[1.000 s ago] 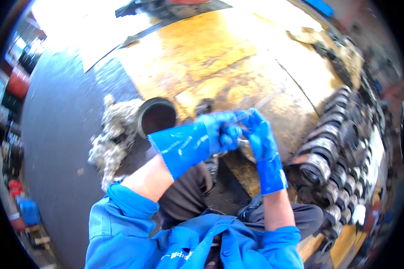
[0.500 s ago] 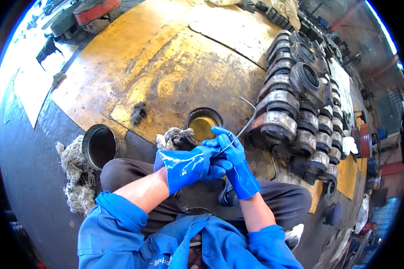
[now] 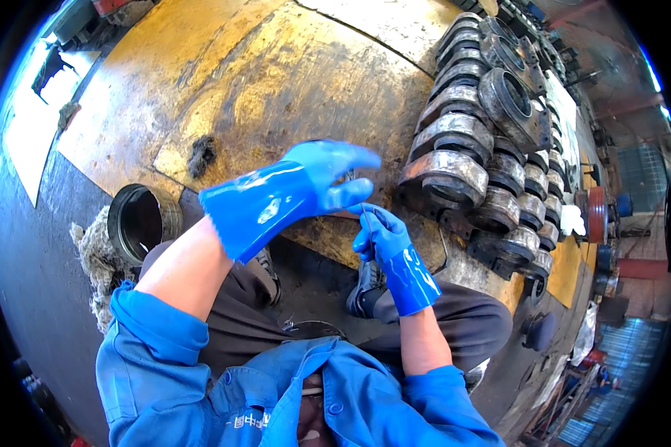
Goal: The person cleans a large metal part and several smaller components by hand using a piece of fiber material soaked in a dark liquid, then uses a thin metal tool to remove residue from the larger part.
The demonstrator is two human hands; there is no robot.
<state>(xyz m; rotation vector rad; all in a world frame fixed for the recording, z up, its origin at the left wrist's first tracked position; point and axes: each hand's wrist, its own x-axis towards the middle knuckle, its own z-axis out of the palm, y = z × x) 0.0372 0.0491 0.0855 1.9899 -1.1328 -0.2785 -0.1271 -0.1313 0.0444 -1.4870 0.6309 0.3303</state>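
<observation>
The right hand (image 3: 384, 240) has its fingers closed around a thin wire (image 3: 367, 220) jutting just above them, while the left hand (image 3: 322, 179) spreads its fingers nearby, so a loose pinch might let the wire twist and jab them.

1. Bright light comes from the upper left, burning the sheet (image 3: 31, 145) nearly white.
2. Hard glare streaks the left glove (image 3: 253, 205); the boards (image 3: 298, 89) carry a softer sheen.
3. Left fingers (image 3: 350, 157) smear with motion blur; the metal rings (image 3: 455, 175) look fairly sharp.
4. The near floor (image 3: 314, 267) lies shaded.
5. Fisheye distortion bends edges toward a black, blue-fringed rim.
</observation>
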